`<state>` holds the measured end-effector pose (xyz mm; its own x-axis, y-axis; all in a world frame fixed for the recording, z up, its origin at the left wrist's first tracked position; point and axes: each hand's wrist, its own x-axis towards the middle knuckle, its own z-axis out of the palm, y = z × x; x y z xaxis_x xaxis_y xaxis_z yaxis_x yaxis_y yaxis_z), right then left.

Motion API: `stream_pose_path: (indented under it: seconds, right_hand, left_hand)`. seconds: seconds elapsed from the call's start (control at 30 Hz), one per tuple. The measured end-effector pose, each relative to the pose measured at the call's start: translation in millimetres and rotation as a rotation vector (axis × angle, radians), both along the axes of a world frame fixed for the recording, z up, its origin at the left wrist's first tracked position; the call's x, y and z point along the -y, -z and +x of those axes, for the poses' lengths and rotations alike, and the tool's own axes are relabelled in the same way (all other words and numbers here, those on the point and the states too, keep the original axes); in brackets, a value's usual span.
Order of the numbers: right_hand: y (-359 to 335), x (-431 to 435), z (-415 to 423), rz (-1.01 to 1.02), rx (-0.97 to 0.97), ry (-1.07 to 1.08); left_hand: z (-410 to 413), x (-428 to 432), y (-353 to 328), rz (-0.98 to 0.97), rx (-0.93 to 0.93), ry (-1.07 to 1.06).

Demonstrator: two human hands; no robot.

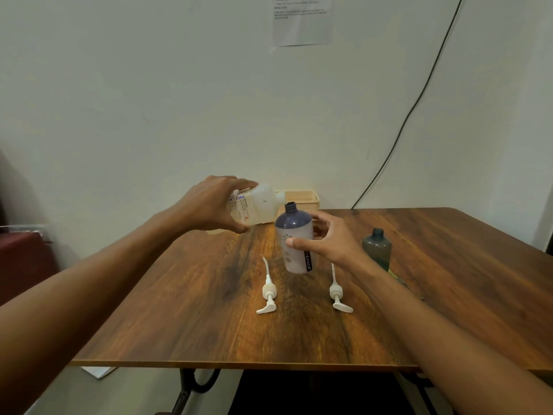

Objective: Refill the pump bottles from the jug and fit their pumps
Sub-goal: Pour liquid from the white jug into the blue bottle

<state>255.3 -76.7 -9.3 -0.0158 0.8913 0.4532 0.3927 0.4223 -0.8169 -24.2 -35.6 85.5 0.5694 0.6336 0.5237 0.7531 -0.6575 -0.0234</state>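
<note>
Your left hand (pixel 214 205) is closed around the jug (pixel 257 209), which is tipped on its side above the table (pixel 194 310) with its spout at 3 o'clock, just over the open neck of the purple bottle (pixel 294 241). Your right hand (pixel 326 244) cups that bottle from its 3 o'clock side, fingers spread and curled loosely around the body, thumb (pixel 299 243) across its front; the bottle stands upright near the table's middle. Two white pumps lie flat at the bottle's 6 o'clock side: the left pump (pixel 267 295) at about 7 o'clock, the right pump (pixel 338 292) at about 5 o'clock. A grey bottle (pixel 377 248), uncapped and upright, stands at 3 o'clock beyond your right hand. A beige basket (pixel 302 199) sits at 12 o'clock against the wall.
</note>
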Motion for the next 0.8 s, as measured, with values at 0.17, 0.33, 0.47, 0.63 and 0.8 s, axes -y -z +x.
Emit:
stream_pose_path:
  seconds: [0.17, 0.33, 0.47, 0.63, 0.8]
  right_hand:
    - [-2.7, 1.4, -1.2, 0.004, -0.006, -0.008]
    - [-7.3, 1.8, -1.6, 0.027, -0.010, -0.014]
    - [-9.5, 0.1, -1.4, 0.043, -0.030, -0.010]
    - [-8.8, -2.2, -0.6, 0.055, -0.083, -0.008]
    - [-13.6, -1.0, -0.5, 0.060, -0.094, 0.015]
  left_hand:
    - [0.5, -0.3, 18.8, -0.079, 0.114, 0.026]
    - [4.3, -0.3, 37.6, -0.176, 0.294, 0.029]
    - [9.0, 2.6, 43.7, -0.220, 0.448, 0.034]
    - [17.0, 3.4, 52.7, -0.270, 0.646, 0.036]
    - [18.5, -0.4, 60.0, -0.260, 0.757, 0.022]
